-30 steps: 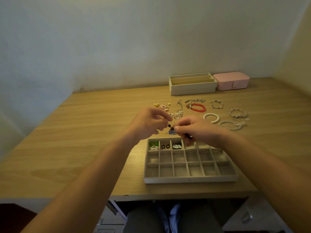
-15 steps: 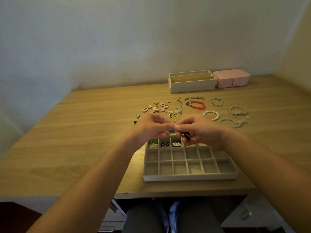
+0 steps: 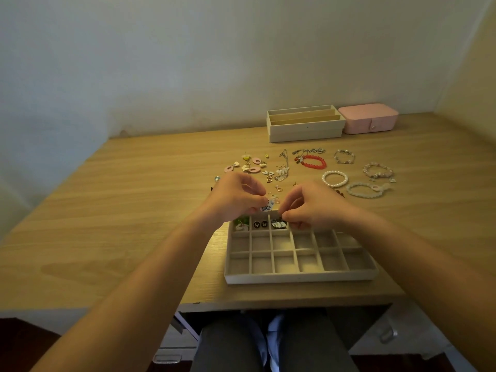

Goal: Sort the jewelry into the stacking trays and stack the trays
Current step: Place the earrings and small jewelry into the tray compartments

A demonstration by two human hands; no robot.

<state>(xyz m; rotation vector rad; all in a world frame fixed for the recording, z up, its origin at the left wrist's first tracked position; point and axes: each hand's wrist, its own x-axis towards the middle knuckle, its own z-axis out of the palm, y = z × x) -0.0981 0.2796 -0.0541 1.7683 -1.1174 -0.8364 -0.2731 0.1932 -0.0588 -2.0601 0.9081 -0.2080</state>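
Head-height view down onto a wooden counter (image 3: 134, 210), two bare forearms reaching in from the near edge. Fingers of the left hand (image 3: 236, 200) curled, pinching a blue-and-white earring (image 3: 267, 207) at the tips. Fingers of the right hand (image 3: 314, 208) curled as well, tips pinched on a small dark piece (image 3: 281, 218), too tiny to identify. Fingertips of both hands just apart, poised over the far edge of a pale grid tray (image 3: 300, 276) lying near the counter's front edge. In the tray's far row, from the left: a green piece (image 3: 239, 224), two black round studs (image 3: 260, 224), a silvery piece (image 3: 277, 224). Beyond the hands, loose jewelry on the counter: pink earrings (image 3: 253, 165) at left, a red bracelet (image 3: 314, 161) and a pearl bracelet (image 3: 335, 179) at right. Against the far wall, stacked beige trays (image 3: 306, 128) with a pink box (image 3: 369, 118) just to their right. Compared with a second ago: fingertips a little nearer the tray's far edge; then meeting on a dark bead with the blue-and-white earring just below, now slightly parted. Almost no change from half a second ago. Tray and loose pieces unmoved.
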